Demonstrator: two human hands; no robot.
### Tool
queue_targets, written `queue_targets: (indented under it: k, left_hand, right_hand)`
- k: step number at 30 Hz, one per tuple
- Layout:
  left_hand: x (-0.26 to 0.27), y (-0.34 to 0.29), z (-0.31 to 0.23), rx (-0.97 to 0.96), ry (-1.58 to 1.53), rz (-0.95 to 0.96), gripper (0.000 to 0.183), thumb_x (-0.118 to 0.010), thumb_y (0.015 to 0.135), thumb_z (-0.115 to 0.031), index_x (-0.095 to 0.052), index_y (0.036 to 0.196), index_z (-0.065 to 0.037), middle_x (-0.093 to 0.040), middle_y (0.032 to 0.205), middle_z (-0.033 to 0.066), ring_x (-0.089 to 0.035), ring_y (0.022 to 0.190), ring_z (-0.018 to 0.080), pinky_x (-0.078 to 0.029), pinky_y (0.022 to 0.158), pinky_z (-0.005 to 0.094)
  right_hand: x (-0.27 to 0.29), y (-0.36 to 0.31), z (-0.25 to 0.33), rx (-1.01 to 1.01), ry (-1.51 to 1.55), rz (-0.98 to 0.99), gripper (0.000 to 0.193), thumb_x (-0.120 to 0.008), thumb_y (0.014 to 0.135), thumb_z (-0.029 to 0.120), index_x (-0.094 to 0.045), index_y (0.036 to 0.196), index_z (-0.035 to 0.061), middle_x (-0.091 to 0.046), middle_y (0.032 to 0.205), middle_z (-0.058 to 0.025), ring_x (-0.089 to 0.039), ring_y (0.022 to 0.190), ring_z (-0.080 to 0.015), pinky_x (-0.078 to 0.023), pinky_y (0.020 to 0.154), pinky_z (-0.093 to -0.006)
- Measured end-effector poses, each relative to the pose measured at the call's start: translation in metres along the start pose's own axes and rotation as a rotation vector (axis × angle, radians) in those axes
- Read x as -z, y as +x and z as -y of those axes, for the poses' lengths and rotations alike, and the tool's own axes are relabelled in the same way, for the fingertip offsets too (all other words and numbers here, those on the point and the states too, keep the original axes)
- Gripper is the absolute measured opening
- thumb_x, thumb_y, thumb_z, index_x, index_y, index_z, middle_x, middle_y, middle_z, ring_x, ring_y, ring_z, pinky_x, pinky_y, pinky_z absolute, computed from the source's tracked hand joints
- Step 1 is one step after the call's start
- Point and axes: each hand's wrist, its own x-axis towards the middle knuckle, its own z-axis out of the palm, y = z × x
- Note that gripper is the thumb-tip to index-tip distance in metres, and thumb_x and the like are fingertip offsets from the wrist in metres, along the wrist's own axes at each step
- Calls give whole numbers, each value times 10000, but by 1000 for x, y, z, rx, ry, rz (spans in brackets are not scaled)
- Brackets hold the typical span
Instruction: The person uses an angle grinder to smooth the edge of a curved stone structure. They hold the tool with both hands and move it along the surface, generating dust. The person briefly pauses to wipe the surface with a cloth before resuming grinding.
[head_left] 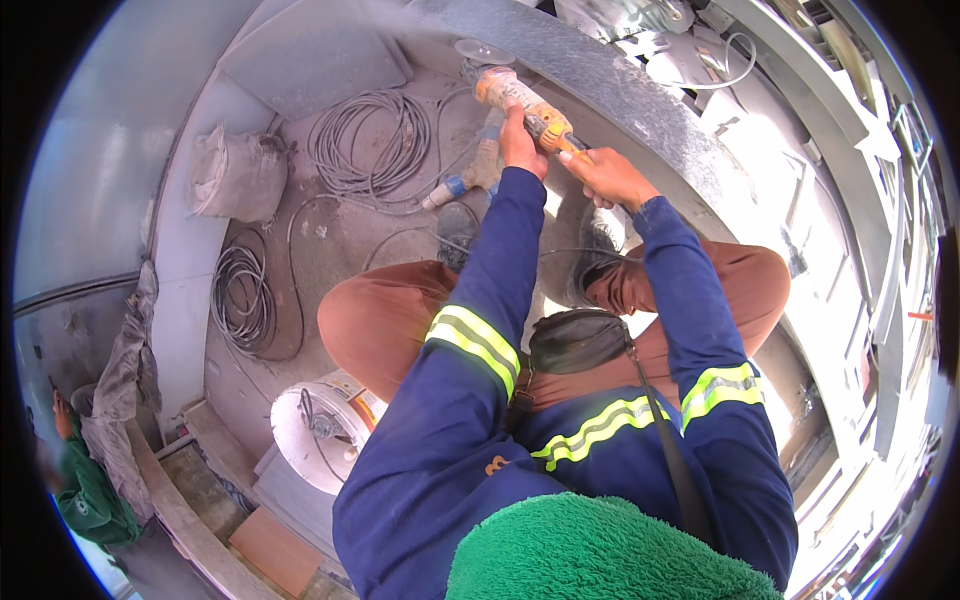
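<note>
A dusty yellow-orange angle grinder [549, 123] is held out in front of me in both hands. My left hand [522, 145] is wrapped round its body. Behind it, my right hand [612, 178] grips the rear handle end. The round disc [484, 52] at the grinder's far end is at the inner edge of a grey speckled stone slab [640, 115]; I cannot tell whether it touches. Pale dust hangs to the left of the disc. Just below the grinder head lies a dusty industrial plug connector [480, 172] with blue and white parts.
Coiled grey cables [368, 145] and a second coil [243, 300] lie on the dusty floor. A whitish sack [238, 172] stands at the left wall. A white bucket [300, 440] lies near my left knee. Metal strips [895, 300] crowd the right. Another person's green sleeve [95, 490] shows far left.
</note>
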Motion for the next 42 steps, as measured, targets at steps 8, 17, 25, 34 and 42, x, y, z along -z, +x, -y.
queue_targets:
  k: [8,17,25,34,42]
  left_hand:
    - [0,17,-15,48,38,37,514,-473,1145,-478,-504,1383,-24,-655,1211,142,-685,1129,319,-557,993,535]
    - [-6,8,-22,88,56,45,506,-488,1143,-456,-507,1395,-19,-662,1243,142,-694,1139,313,-566,990,528]
    - [-1,-12,-5,73,70,40,535,-463,1145,-486,-499,1416,-26,-656,1280,149,-681,1182,329,-557,1006,544]
    - [-5,-28,5,66,55,27,516,-494,1138,-473,-517,1395,-26,-667,1247,140,-698,1147,319,-570,987,536]
    - [-8,-32,7,56,73,-21,524,-523,1128,-473,-524,1386,-16,-667,1237,135,-701,1142,316,-586,965,529]
  right_hand:
    - [-3,13,14,-21,55,4,674,-689,970,644,-657,950,-29,-610,691,-59,-627,526,-162,-465,444,-317]
    - [-3,9,15,-27,16,2,681,-663,979,655,-665,969,-27,-629,710,-80,-634,539,-167,-471,454,-320]
    - [-1,-8,-8,-17,4,-1,674,-649,979,666,-683,969,-7,-639,698,-75,-630,530,-154,-458,437,-302]
    - [3,-29,-11,1,-1,0,662,-662,995,628,-658,996,-35,-618,696,-69,-618,531,-170,-433,448,-324]
    - [3,-29,-11,-8,-1,-9,662,-662,983,651,-667,958,-10,-608,680,-55,-606,511,-147,-444,429,-302]
